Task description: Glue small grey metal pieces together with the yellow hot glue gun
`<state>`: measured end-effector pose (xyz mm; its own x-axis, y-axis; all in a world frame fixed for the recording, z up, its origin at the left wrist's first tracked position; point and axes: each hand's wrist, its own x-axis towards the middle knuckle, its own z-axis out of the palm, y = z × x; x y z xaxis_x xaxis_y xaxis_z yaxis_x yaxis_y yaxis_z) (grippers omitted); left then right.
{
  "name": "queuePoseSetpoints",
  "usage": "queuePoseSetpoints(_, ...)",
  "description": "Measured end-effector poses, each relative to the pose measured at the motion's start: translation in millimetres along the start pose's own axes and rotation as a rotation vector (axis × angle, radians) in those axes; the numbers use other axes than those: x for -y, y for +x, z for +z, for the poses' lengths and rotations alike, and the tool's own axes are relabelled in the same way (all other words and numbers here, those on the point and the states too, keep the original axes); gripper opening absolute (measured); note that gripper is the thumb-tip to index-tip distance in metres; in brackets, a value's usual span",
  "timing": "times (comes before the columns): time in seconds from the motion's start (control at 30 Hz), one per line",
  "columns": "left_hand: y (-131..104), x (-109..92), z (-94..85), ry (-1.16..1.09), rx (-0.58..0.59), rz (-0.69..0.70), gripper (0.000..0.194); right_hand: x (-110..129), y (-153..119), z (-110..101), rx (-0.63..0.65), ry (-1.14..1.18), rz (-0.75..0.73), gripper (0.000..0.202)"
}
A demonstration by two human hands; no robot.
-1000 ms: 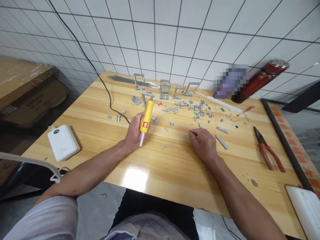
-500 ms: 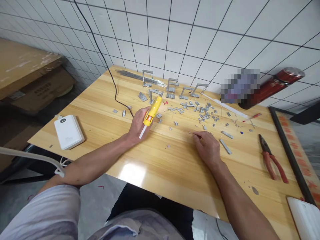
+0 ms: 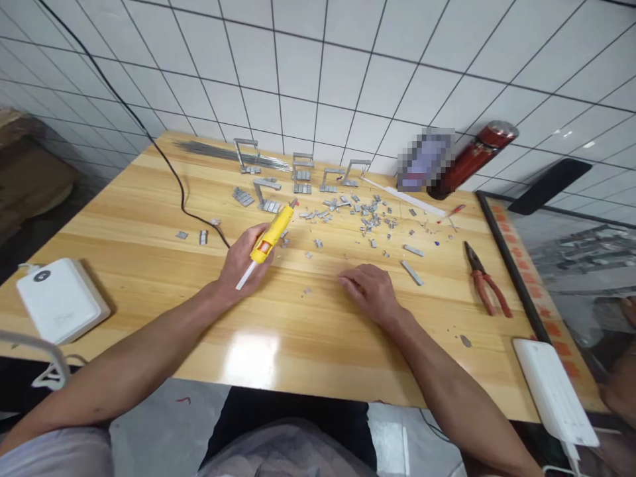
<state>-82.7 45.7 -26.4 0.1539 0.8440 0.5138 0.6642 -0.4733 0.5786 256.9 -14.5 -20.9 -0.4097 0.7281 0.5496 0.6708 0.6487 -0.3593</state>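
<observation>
A yellow hot glue gun (image 3: 273,233) with a white glue stick out of its back end is in my left hand (image 3: 243,262), fingers wrapped round its grip. Its nozzle points away from me, close to a small grey metal frame (image 3: 267,192) on a slatted base. My right hand (image 3: 370,288) rests on the table with its fingers curled together, and I see nothing in it. Several similar upright frames (image 3: 302,173) stand farther back. Beyond my right hand lies a scatter of small grey metal pieces (image 3: 372,215), with two longer strips (image 3: 412,272) to its right.
Red-handled pliers (image 3: 487,285) lie at the right. A red thermos (image 3: 474,159) and a pixelated item lean by the tiled wall. White power banks (image 3: 62,301) sit at both sides. Thin metal rods (image 3: 223,154) lie at the back left. A black cable (image 3: 181,192) crosses the left side.
The view has turned to the right, so everything sits farther left in the picture. My left hand still grips the glue gun, and my right hand stays on the table.
</observation>
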Motion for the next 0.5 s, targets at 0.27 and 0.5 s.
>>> queuePoseSetpoints(0.27, -8, -4, 1.9, -0.003, 0.002, -0.034, 0.036, -13, -2, -4, -0.071, -0.154, 0.236, 0.034)
queuePoseSetpoints(0.5, -6, -11, 3.7, -0.048, 0.062, 0.069, 0.033, -48, 0, -11, -0.266, -0.306, 0.39, 0.022)
